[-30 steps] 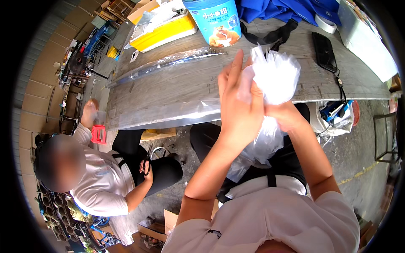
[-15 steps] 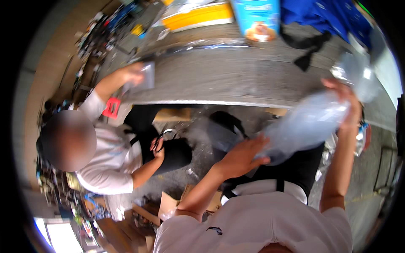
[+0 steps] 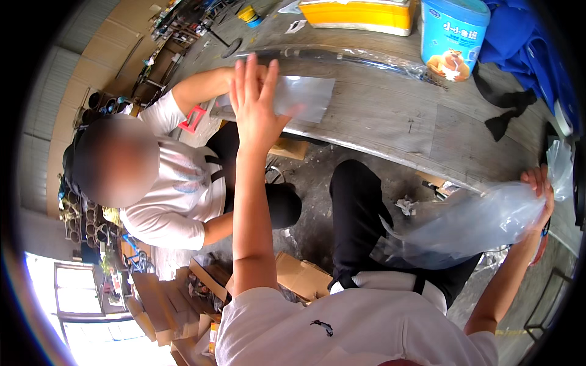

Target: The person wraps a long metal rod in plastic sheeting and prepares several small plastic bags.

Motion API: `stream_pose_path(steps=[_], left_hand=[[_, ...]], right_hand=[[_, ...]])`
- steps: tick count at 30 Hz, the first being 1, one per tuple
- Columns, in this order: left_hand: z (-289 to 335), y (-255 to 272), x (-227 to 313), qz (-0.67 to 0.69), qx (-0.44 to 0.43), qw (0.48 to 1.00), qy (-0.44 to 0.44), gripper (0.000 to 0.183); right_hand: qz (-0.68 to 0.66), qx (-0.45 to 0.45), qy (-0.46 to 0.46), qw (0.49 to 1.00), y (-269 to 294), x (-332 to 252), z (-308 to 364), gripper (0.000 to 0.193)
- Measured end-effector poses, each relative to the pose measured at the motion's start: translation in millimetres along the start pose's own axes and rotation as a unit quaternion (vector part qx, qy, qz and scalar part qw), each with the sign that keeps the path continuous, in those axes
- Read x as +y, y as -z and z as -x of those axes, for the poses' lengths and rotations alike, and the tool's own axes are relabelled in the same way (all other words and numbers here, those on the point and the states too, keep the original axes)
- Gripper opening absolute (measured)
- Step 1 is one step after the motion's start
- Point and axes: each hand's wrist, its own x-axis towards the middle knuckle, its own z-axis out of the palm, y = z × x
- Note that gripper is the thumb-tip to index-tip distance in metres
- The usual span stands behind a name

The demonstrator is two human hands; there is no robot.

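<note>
My left hand (image 3: 255,116) is raised over the far left part of the table, fingers spread and nothing in its grasp. A flat clear plastic bag (image 3: 314,97) lies on the tabletop just right of it; whether my thumb touches it, I cannot tell. Behind my fingers, a co-worker's hand is mostly hidden at the end of an outstretched arm (image 3: 204,87). At the right, my right hand (image 3: 538,190) grips a large bunched clear plastic bag (image 3: 470,226), which hangs across my thigh below the table edge.
On the grey table (image 3: 390,116) stand a blue tub (image 3: 452,46) and a yellow box (image 3: 360,15). A long plastic-wrapped item (image 3: 354,58) lies along it. A black strap (image 3: 510,104) and blue cloth (image 3: 525,36) are at the right. The co-worker (image 3: 177,177) sits left, near cardboard boxes (image 3: 168,299).
My left hand has left the large plastic bag and swung up and left to the tabletop. My right hand keeps hold of the bag. The whole view has shifted.
</note>
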Motion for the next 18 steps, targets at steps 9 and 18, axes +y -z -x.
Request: stream_pose_path(steps=[9, 18], left_hand=[[-26.7, -45.0, 72.2, 0.069, 0.013, 0.992, -0.108, 0.008], [-21.9, -61.1, 167.3, 0.092, -0.052, 0.985, -0.133, 0.024]], right_hand=[[0.02, -0.014, -0.001, 1.0, -5.8, 0.9, -1.4, 0.021], [0.034, -0.002, 0.005, 0.999, -9.4, 1.2, 1.1, 0.021]])
